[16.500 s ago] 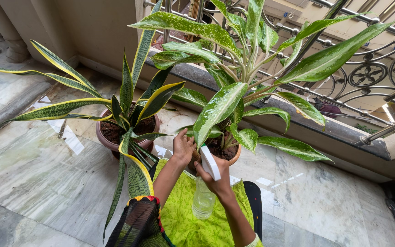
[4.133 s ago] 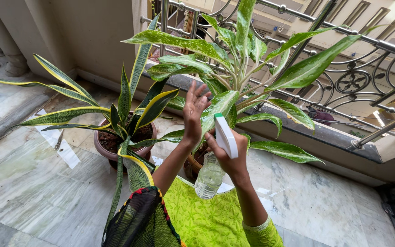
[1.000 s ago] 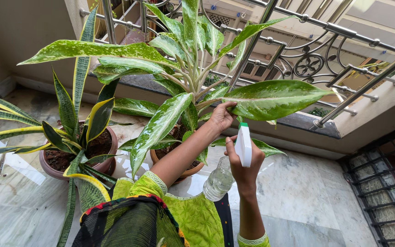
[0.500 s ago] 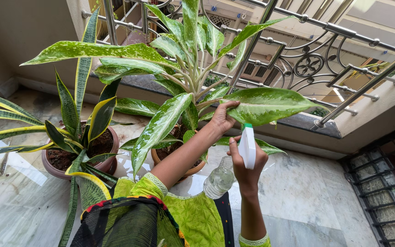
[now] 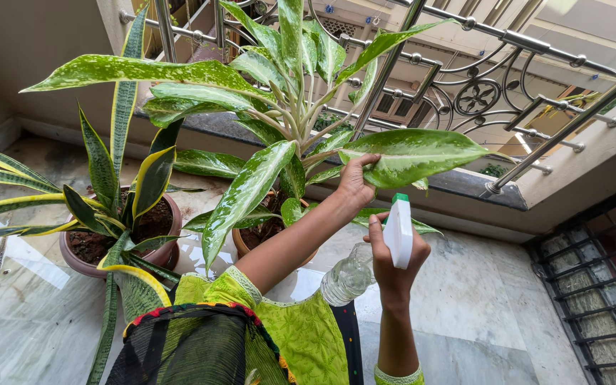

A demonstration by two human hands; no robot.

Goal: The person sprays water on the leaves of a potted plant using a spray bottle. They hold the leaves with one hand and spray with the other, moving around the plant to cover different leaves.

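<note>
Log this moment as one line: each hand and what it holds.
left hand: grips speckled leaf | right hand: holds spray bottle, white nozzle up | spotted plant's pot on marble floor

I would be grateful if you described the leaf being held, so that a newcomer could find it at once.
Start at the metal balcony railing and drop to the tall speckled plant in front of it. The leaf reaches right from its stems, gripped at the base by the left hand. It alone lies just above the spray bottle.
</note>
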